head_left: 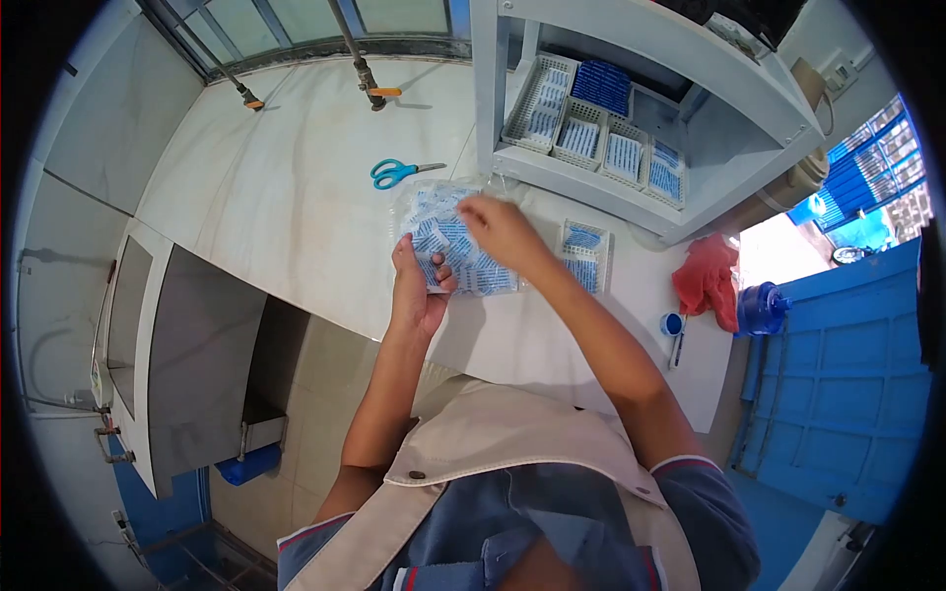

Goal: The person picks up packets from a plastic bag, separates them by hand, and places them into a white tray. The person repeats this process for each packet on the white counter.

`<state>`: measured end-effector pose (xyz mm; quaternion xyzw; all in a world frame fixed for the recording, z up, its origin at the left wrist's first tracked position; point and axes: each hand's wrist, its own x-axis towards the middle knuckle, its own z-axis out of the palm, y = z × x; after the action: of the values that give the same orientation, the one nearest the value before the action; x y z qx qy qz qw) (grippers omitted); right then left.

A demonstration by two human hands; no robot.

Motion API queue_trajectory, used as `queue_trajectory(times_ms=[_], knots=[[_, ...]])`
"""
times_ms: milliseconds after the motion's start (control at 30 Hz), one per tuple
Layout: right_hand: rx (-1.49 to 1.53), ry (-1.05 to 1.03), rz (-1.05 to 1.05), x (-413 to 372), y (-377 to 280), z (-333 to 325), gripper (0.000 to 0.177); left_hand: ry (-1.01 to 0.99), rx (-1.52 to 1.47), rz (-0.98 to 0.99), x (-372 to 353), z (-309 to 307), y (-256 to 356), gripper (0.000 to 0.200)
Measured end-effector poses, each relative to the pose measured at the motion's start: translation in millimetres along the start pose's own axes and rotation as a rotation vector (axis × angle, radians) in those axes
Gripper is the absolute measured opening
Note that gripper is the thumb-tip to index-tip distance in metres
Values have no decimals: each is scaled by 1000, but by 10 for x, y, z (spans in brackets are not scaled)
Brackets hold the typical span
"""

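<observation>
A clear plastic bag (483, 266) full of small blue-and-white printed packets lies on the white counter in front of me. My left hand (422, 295) is closed at its lower left corner, thumb on one side and curled fingers on the other, with packets showing between them. Over the upper right part of the bag is my right hand (498, 229), its fingers pinched together. What the right fingertips hold, if anything, is too small to make out. Just beyond the bag are blue-handled scissors (394, 172).
A small white basket (605, 258) of packets stands right of the bag. A white shelf unit (591, 182) holds more packet baskets (532, 146). Farther right are a red cloth (707, 281), a blue cap-like item (672, 324), a pen (677, 350) and a blue water jug (764, 308). Orange-handled valves (384, 93) rise at the back.
</observation>
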<state>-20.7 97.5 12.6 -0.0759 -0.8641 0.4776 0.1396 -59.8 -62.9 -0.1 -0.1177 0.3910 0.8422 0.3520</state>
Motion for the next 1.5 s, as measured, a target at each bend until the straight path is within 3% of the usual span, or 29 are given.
queue_trajectory(times_ms=[67, 133, 267, 367, 433, 467, 533, 567, 633, 767, 833, 967, 1067, 1100, 1133, 1200, 1267, 1333, 1433, 1500], knots=[[-171, 116, -11, 165, 167, 30, 20, -27, -2, -47, 8, -1, 61, 31], [-679, -185, 77, 198, 214, 100, 15, -107, -16, -10, -36, -9, 96, 33], [-693, -102, 70, 214, 280, 237, 14, -138, -61, -77, 28, -40, 117, 34], [-631, -31, 97, 170, 314, 172, 19, 22, -51, -88, -21, 112, 105, 35], [-128, 104, 223, 135, 274, 67, 13, -94, -124, -92, 7, 80, 81, 31], [-130, 105, 224, 118, 263, 5, 13, -96, -125, -93, 56, 38, 74, 31], [627, 76, 342, 89, 254, -102, 10, -263, -194, -154, 137, 0, 105, 26], [628, 78, 342, 55, 246, -134, 10, -264, -192, -155, 177, -6, 91, 26], [913, -25, 460, -71, 118, -206, 10, -176, -118, -103, 192, 85, 76, 27], [927, 61, 442, -227, -88, -107, 8, -213, 20, 14, 281, 52, -39, 36], [599, 158, 309, -266, -75, 131, 8, -148, -6, 41, 169, 180, -62, 39], [261, 118, 66, -403, -268, 437, 8, -98, -24, 50, -57, 133, -28, 30], [209, 18, 78, -214, -223, 378, 10, 6, 176, 198, -14, -126, -25, 27], [216, -73, 221, -70, -209, 254, 16, 14, 171, 200, -33, -115, 18, 27], [214, -83, 222, 103, -47, 231, 16, 71, 102, 195, -58, -57, 78, 26], [-316, 40, -92, 336, 351, 307, 21, 127, 32, 190, -52, -112, 125, 26], [-348, 4, -132, 297, 345, 379, 23, -8, 76, 183, 39, -282, 159, 24], [-382, -38, -175, 278, 334, 480, 25, 16, 150, 190, 55, -239, 167, 28], [-459, -139, -18, 279, 306, 550, 26, 68, 365, 240, 133, -267, 156, 30], [-226, -270, 67, 291, 315, 525, 28, 92, 516, 285, 161, -279, 167, 28]])
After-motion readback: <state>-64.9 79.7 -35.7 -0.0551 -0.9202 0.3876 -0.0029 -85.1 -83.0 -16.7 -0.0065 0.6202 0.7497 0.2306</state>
